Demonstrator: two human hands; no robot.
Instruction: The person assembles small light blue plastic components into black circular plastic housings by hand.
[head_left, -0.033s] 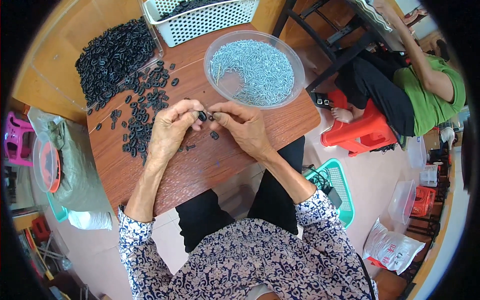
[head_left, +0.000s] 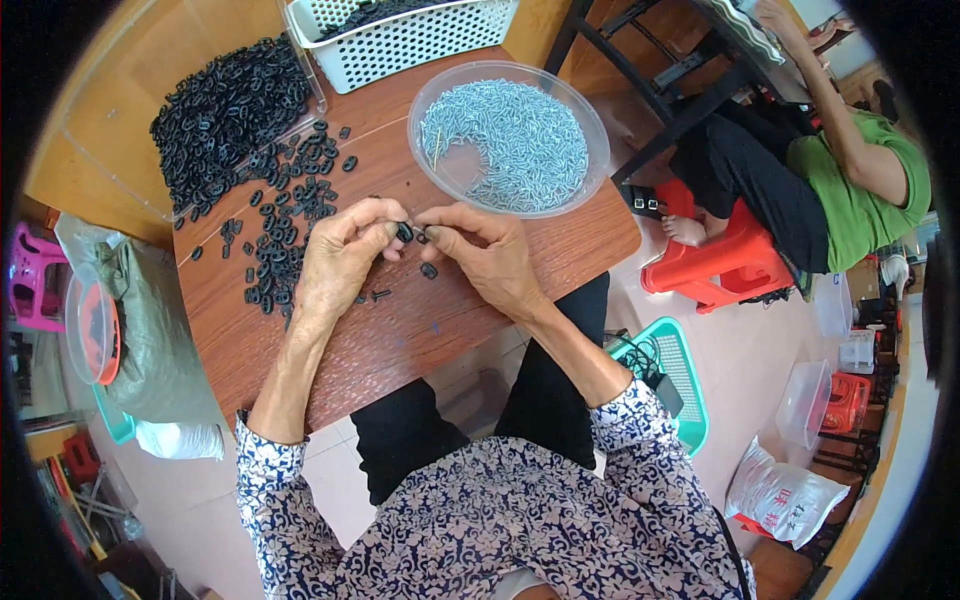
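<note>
My left hand (head_left: 350, 250) is closed, pinching a small black oval plastic piece (head_left: 404, 232) between thumb and fingers. Close beside it, my right hand (head_left: 485, 255) is pinched too, with a tiny dark thing at its fingertips that is too small to name. The fingertips of both hands nearly meet above the wooden table (head_left: 400, 345). Just below them lies a loose black piece (head_left: 429, 270), and a small dark screw-like part (head_left: 380, 295) rests nearer to me. Many more black oval pieces (head_left: 290, 215) are scattered left of my left hand.
A round clear tub of silvery screws (head_left: 530, 140) stands beyond my right hand. A heap of black pieces (head_left: 235, 110) spills from a clear tray at the far left. Behind is a white perforated basket (head_left: 420, 58). To the right, a person in green (head_left: 865, 185) sits on a red stool (head_left: 715, 265).
</note>
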